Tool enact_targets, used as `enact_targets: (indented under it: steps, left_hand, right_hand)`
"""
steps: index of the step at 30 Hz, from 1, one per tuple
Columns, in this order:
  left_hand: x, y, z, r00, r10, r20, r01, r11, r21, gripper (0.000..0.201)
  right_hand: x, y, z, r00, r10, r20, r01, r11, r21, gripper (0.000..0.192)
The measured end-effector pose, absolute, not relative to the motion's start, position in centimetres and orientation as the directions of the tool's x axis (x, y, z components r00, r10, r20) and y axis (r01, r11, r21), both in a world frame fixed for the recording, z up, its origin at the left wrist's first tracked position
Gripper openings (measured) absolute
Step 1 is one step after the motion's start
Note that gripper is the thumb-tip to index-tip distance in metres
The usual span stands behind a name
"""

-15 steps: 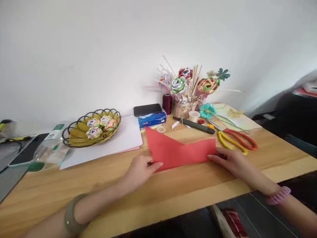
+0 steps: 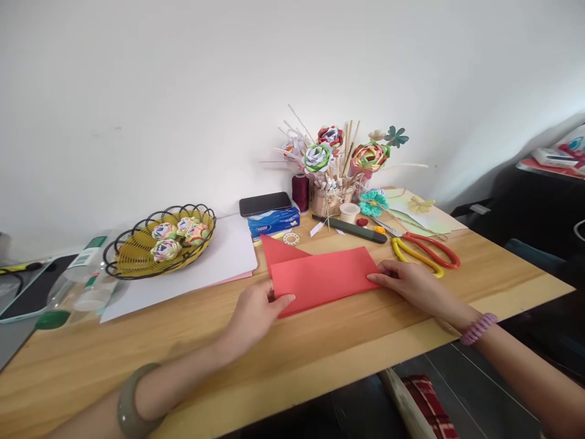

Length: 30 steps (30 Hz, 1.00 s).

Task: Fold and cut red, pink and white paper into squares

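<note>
The left hand (image 2: pixel 256 311) lies flat with fingers spread on the left end of the folded red paper (image 2: pixel 320 274), gripping nothing. The right hand (image 2: pixel 406 281) presses its open fingers on the paper's right edge. The paper lies on the wooden table (image 2: pixel 320 347). Just right of the paper lie scissors (image 2: pixel 423 250); behind it, a tissue pack (image 2: pixel 273 221); well to its left, a wire basket (image 2: pixel 159 241).

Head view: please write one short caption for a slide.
Two hands, left hand and right hand, press a folded red paper flat on a wooden table.
</note>
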<state>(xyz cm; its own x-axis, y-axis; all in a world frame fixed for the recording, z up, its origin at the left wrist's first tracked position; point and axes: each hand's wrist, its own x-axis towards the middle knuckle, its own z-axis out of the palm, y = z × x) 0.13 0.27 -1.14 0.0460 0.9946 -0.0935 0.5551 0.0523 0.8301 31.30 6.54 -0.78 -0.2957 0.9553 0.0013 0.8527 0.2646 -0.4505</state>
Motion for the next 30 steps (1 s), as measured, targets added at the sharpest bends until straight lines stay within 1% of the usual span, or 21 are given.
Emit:
enact_targets:
  steps: [5,13,15,18,22,25,28,30]
  left_hand:
    - [0.1,0.5,-1.2,0.029,0.995,-0.093,0.576,0.060,0.815,0.025]
    - [0.1,0.4,-1.2,0.009,0.994,-0.113,0.554,0.089,0.828,0.019]
    - [0.2,0.3,-1.2,-0.005,0.993,-0.120,0.528,0.105,0.843,0.024]
    - [0.3,0.2,-1.3,-0.010,0.991,-0.132,0.495,0.120,0.860,0.040]
    - [0.4,0.1,-1.1,-0.021,0.990,-0.141,0.527,0.131,0.840,0.058]
    - [0.7,-0.1,-0.3,-0.021,0.986,-0.167,0.598,0.146,0.788,0.068]
    - [1.0,-0.2,0.6,-0.040,0.983,-0.182,0.708,0.156,0.689,0.073]
    - [1.1,-0.2,0.9,-0.036,0.985,-0.167,0.763,0.135,0.632,0.075]
  right_hand:
    - [30.8,6.5,-0.7,-0.267,0.964,-0.005,0.876,0.241,-0.418,0.047]
    - [30.2,6.7,-0.4,-0.210,0.977,-0.042,0.930,0.187,-0.316,0.038]
    - [30.1,6.7,-0.3,-0.208,0.977,-0.051,0.938,0.185,-0.294,0.036]
    - [30.1,6.7,-0.3,-0.204,0.978,-0.045,0.947,0.186,-0.263,0.036]
    - [30.0,6.5,-0.5,-0.224,0.975,-0.015,0.949,0.214,-0.233,0.040]
    - [30.0,6.3,-0.6,-0.240,0.971,0.022,0.947,0.239,-0.213,0.041]
    - [29.9,6.1,-0.7,-0.256,0.965,0.063,0.946,0.263,-0.190,0.039]
    - [29.8,6.0,-0.7,-0.266,0.960,0.082,0.945,0.277,-0.175,0.039]
